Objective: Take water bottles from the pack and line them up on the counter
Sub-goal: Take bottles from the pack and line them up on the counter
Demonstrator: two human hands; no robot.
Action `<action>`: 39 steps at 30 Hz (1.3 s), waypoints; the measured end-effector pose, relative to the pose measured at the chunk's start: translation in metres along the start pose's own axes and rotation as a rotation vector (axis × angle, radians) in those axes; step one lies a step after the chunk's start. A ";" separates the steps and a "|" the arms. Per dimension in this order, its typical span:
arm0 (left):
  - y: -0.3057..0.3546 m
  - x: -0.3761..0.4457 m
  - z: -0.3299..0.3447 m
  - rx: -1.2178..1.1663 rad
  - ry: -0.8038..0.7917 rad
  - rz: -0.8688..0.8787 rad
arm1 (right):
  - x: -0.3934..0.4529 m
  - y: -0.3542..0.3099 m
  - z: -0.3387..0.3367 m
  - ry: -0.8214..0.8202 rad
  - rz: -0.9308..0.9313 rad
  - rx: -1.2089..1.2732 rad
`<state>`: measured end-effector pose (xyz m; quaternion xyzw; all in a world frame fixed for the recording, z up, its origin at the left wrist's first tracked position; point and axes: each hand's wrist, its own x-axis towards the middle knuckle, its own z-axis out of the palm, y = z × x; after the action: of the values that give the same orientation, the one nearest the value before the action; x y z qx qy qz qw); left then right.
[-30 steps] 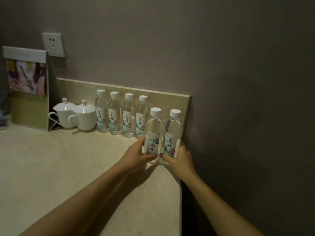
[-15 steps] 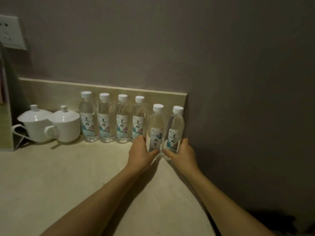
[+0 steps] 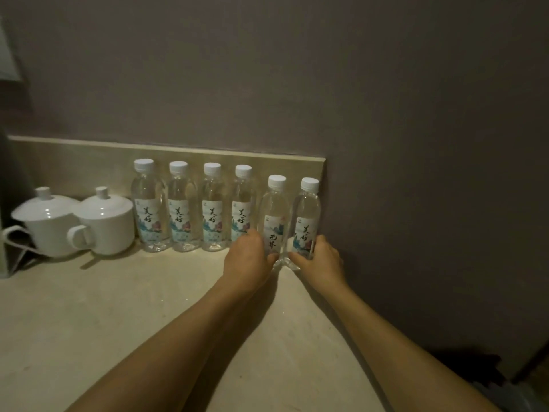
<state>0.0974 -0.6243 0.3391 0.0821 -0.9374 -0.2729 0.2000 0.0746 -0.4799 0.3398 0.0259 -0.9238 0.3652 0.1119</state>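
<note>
Several clear water bottles with white caps stand in a row on the beige counter [image 3: 89,307] against the low backsplash. The leftmost bottle [image 3: 147,206] starts the row. My left hand [image 3: 248,260] grips the fifth bottle [image 3: 274,212] low on its label. My right hand [image 3: 322,261] grips the sixth bottle [image 3: 306,215] at the row's right end, near the counter's right edge. Both held bottles stand upright, slightly in front of the others. The pack is out of view.
Two white lidded cups [image 3: 104,224] sit left of the bottles. The backsplash [image 3: 74,165] and a grey wall [image 3: 297,69] close off the back. The counter ends just right of the last bottle, with dark floor [image 3: 463,364] beyond.
Both hands have pushed the two bottles back toward the backsplash, closer to the row. The camera has shifted right and nearer, and the wall socket and picture stand have left the view.
</note>
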 end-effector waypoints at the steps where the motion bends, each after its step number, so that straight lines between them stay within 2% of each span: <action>1: 0.000 0.002 0.000 0.043 -0.004 0.014 | 0.002 -0.001 0.001 -0.004 0.000 0.005; 14: 0.008 0.036 0.004 0.315 -0.033 -0.014 | 0.032 -0.005 0.011 -0.051 -0.030 -0.047; 20: 0.012 0.041 0.006 0.507 -0.073 0.031 | 0.040 -0.004 0.015 -0.053 -0.045 -0.063; 39: 0.009 0.045 0.021 0.374 0.003 0.011 | 0.052 -0.006 0.023 -0.057 -0.057 -0.026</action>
<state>0.0475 -0.6190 0.3427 0.1130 -0.9720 -0.0924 0.1841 0.0202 -0.4986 0.3395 0.0612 -0.9301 0.3490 0.0964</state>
